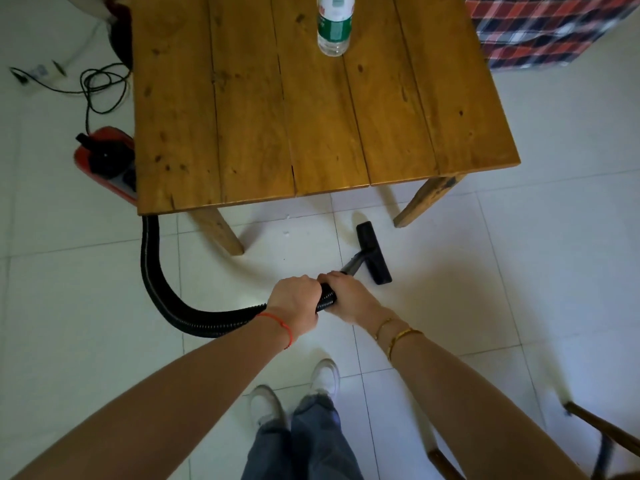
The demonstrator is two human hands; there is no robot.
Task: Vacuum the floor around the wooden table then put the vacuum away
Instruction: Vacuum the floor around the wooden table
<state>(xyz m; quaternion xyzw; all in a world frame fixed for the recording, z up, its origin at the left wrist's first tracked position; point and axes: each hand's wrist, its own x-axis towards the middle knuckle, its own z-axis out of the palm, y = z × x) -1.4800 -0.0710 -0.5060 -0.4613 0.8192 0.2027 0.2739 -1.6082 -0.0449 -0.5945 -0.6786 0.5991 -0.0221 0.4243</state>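
The wooden table (pixel 311 109) fills the upper middle of the view. A red and black vacuum body (pixel 104 161) sits on the floor at its left edge, partly hidden by the tabletop. Its ribbed black hose (pixel 162 296) curves from under the table toward me. My left hand (pixel 294 301) grips the hose end, and my right hand (pixel 349 296) grips it just ahead, where the metal wand (pixel 353 265) begins. The black floor nozzle (pixel 374 252) lies flat on the white tiles in front of the table, between its two near legs.
A clear plastic bottle (pixel 334 26) stands on the table. A black power cord (pixel 100 84) lies coiled on the floor at the left. A plaid cloth (pixel 547 29) hangs at the upper right. A wooden chair (pixel 595 431) is at the lower right, beside my feet (pixel 294 393).
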